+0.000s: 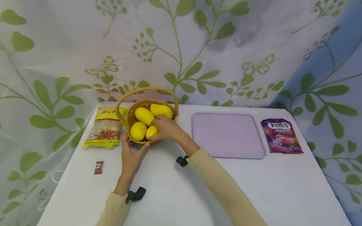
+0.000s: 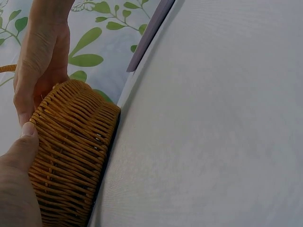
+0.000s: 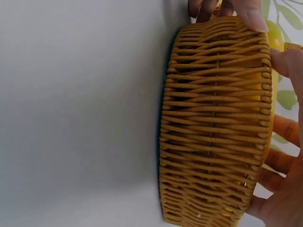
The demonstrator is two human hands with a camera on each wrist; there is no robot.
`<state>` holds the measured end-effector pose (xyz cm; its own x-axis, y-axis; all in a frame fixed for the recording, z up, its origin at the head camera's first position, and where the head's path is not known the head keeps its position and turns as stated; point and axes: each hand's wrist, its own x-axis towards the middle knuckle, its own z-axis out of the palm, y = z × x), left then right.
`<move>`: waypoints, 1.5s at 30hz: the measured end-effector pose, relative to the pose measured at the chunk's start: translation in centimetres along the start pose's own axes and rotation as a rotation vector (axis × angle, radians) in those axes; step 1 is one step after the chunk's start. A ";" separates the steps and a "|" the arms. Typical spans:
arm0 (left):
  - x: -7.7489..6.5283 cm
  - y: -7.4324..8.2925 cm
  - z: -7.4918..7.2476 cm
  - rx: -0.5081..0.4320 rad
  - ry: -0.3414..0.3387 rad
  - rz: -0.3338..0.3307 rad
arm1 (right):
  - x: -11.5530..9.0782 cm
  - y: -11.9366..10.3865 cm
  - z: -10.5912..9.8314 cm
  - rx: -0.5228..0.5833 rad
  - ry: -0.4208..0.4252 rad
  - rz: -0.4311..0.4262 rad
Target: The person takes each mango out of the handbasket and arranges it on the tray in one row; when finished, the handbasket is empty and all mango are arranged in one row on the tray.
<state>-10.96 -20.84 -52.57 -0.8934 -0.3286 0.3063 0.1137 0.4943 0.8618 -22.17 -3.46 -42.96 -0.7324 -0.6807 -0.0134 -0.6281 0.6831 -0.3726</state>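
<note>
A woven wicker basket [image 1: 150,142] with a tall arched handle stands at the back left of the table and holds several yellow mangoes [image 1: 144,116]. My left hand [image 1: 131,160] steadies it at the front left, fingers along the side and thumb at the rim; the left wrist view shows that thumb [image 2: 29,130] against the weave. Reaching over the front right rim, my right hand [image 1: 167,128] grips a mango [image 1: 152,131] inside the basket. Its palm and part of the fruit are hidden; in the right wrist view the fingers [image 3: 279,161] curl in behind the rim.
A yellow food bag [image 1: 104,128] lies left of the basket, with a small red wrapped candy [image 1: 98,167] in front of it. To the right are a lilac tray [image 1: 229,135] and a purple Fox's candy bag [image 1: 281,135]. A leaf-patterned curtain [image 1: 198,47] hangs behind the table.
</note>
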 end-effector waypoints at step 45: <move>-0.1 -0.1 0.1 0.011 0.008 0.011 | -4.7 2.6 -2.2 0.178 0.313 -0.280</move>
<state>-10.91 -20.79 -52.78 -0.8886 -0.3291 0.3194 0.1193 0.5065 0.8540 -20.97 2.08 -41.85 -0.6023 -0.7012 0.3816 -0.7783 0.4095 -0.4759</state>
